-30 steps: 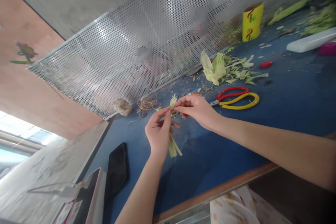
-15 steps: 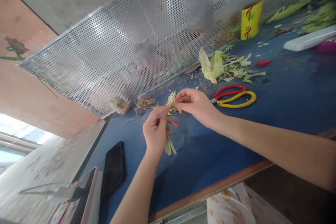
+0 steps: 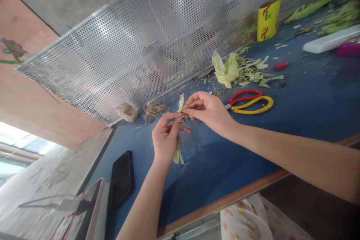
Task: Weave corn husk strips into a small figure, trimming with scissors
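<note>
My left hand [image 3: 165, 137] pinches a bundle of pale green corn husk strips [image 3: 181, 102] between thumb and forefinger, its other fingers loosely bent. The top of the bundle sticks up beyond the fingertips, and its loose ends hang below the left palm. Fingertips of my right hand [image 3: 212, 112] are closed at the same spot from the right, touching the husk; whether they also grip a thin string cannot be seen. Scissors [image 3: 251, 111] with one red and one yellow handle lie by the right wrist. Behind them sits a heap of husk leaves and shreds [image 3: 231, 70].
Tangled brown string [image 3: 154, 108] and a stone-like lump [image 3: 127, 112] lie near the perforated metal screen [image 3: 120, 45]. A black phone [image 3: 121, 178] rests at left. A yellow cardboard tube [image 3: 268, 18], a red object [image 3: 281, 66] and a white bar [image 3: 332, 40] are on the right.
The bundle's top has turned and looks narrower, and its hanging ends have swung slightly left. Both hands stay together at almost the same place.
</note>
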`<state>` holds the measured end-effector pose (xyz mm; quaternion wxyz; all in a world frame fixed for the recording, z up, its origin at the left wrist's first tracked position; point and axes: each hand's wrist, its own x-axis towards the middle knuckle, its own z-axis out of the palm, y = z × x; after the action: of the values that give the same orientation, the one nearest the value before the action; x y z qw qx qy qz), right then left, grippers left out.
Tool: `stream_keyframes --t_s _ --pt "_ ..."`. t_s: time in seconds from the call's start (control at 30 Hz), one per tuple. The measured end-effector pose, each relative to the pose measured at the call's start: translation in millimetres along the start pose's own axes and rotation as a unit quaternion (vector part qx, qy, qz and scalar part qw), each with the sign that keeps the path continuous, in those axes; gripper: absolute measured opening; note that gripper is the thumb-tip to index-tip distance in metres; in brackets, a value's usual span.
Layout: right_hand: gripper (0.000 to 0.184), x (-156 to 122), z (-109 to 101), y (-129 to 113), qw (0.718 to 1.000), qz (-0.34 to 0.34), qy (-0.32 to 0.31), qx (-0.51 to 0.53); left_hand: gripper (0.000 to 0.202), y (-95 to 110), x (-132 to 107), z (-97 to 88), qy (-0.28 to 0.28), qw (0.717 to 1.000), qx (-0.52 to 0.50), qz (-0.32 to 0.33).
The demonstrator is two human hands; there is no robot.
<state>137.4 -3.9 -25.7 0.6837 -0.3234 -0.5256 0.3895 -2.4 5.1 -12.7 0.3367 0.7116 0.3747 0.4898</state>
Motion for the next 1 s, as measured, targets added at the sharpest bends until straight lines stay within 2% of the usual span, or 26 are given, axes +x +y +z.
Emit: stream_keyframes --t_s 0.13,0.37,0.63,0.83,1.0 --pt "0.016 -0.2 0.5 -1.2 1.000 0.000 -0.005 -0.006 0.011 0.2 -0.1 -0.1 0.022 1.000 -0.005 0.008" --pt "0.016 -0.7 0.6 -2.3 1.000 0.019 -0.012 -0.016 0.014 1.1 0.4 -1.8 0.027 0.999 0.031 0.002" --pt "0.012 -1.4 -0.4 -2.6 0.997 -0.004 -0.038 -0.061 0.023 -4.1 0.1 -4.3 0.022 0.999 0.046 0.013" --pt "0.008 0.5 -1.8 -1.1 0.993 -0.012 -0.072 -0.092 0.017 -3.8 -0.7 -5.2 0.048 0.996 0.071 0.022" --pt "0.018 -0.2 -0.2 -0.1 0.993 -0.001 -0.086 -0.081 0.013 -4.6 -3.7 -6.7 0.076 0.987 0.137 0.038"
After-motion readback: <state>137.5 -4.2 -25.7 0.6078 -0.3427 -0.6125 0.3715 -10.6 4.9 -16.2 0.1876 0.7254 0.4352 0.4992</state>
